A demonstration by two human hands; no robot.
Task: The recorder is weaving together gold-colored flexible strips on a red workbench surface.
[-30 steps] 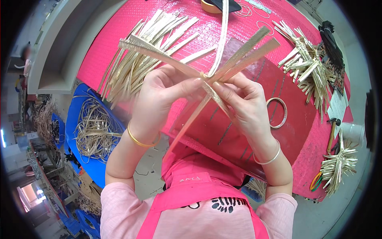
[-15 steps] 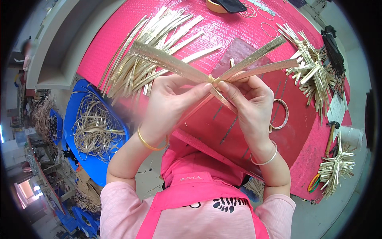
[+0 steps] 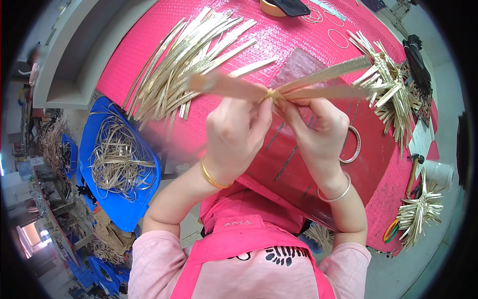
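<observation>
Both my hands meet over the red mat (image 3: 318,169) around a knotted bundle of flat gold strips (image 3: 323,74). My left hand (image 3: 238,127) pinches the strips just left of the small knot, thumb and fingers pressed together. On the other side of the knot, my right hand (image 3: 318,124) is closed on the strips that fan out to the upper right in two arms. Another strip end reaches to the upper left, smeared by motion. The lower part of the bundle is hidden behind my fingers. A gold bangle circles my left wrist, a pale one my right.
Loose gold strips (image 3: 194,60) lie in a pile at the far left of the pink tabletop. A blue bin (image 3: 127,212) of tangled strips stands left. Finished-looking gold bunches (image 3: 391,92), a roll of tape (image 3: 351,144) and a hammer (image 3: 413,174) are at the right.
Both hands have shifted slightly right with the bundle. My left hand has turned more upright, its fingers closer around the knot. The upper-left strip has swung right and lower.
</observation>
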